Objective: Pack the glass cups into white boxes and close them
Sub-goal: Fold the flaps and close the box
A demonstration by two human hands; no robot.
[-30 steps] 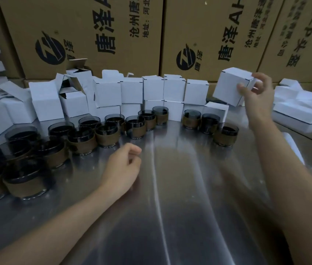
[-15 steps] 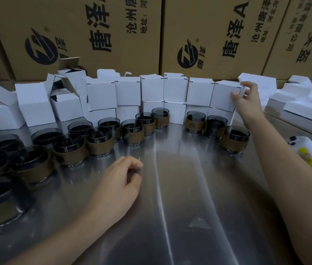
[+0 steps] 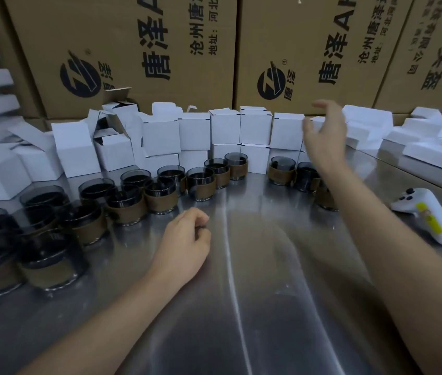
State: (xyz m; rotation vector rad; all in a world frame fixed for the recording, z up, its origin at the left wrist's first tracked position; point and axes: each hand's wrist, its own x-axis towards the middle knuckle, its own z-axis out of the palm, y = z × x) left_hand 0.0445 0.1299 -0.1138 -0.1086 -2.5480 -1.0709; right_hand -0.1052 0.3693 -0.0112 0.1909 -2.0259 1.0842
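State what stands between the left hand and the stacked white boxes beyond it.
In the head view, a curved row of glass cups with brown sleeves stands on the metal table between the left hand and the white boxes.

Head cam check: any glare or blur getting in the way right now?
Head view: a bright streak of glare runs down the steel table; the right hand is smeared soft by the white boxes; the nearest glass cups at far left are blurred; wide-angle bend tilts the cartons; left hand is fairly sharp.
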